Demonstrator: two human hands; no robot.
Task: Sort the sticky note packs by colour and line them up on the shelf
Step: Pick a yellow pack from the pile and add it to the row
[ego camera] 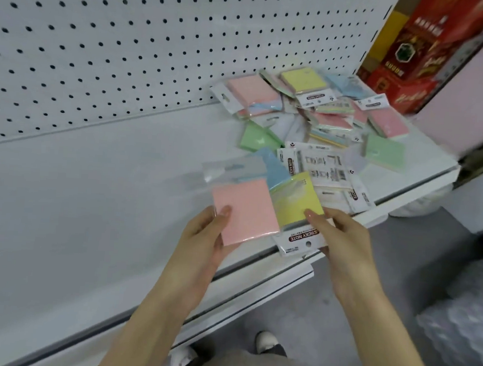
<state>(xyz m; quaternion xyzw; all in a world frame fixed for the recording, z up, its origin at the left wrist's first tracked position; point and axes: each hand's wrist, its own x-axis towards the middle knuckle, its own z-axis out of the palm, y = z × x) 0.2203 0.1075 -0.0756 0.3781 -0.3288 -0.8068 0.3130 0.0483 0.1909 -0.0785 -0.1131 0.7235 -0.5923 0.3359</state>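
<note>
The fingers of both hands are hidden under what they carry, and only the thumbs show. The left hand (205,234) grips a pink pack (244,211) by its near left corner, thumb pressed on the pink face. The right hand (342,241) pinches a yellow pack (299,201) at its near edge, thumb on the yellow face just above the header card that reads "STICKY NOTE". The two packs meet edge to edge between the hands, above the shelf's front lip, and which one overlaps the other is hard to tell through the glossy wrap. A blue pack (275,168) peeks out behind them; I cannot tell if it is held or lies on the shelf. Far right on the shelf (90,201), the pile of packs (324,120) is jumbled: pink, green, yellow and blue faces overlap, some packs lie label side up, and the print is too blurred to read. Red boxes (415,57) stand beyond the shelf's far right end, cut off by the frame. Left of the hands the white shelf surface runs wide back to the pegboard (129,46). The front edge slants from near left to far right. Below it are grey floor (368,320), two shoes (266,341) and, near right, blurred bubble wrap (463,341).
</note>
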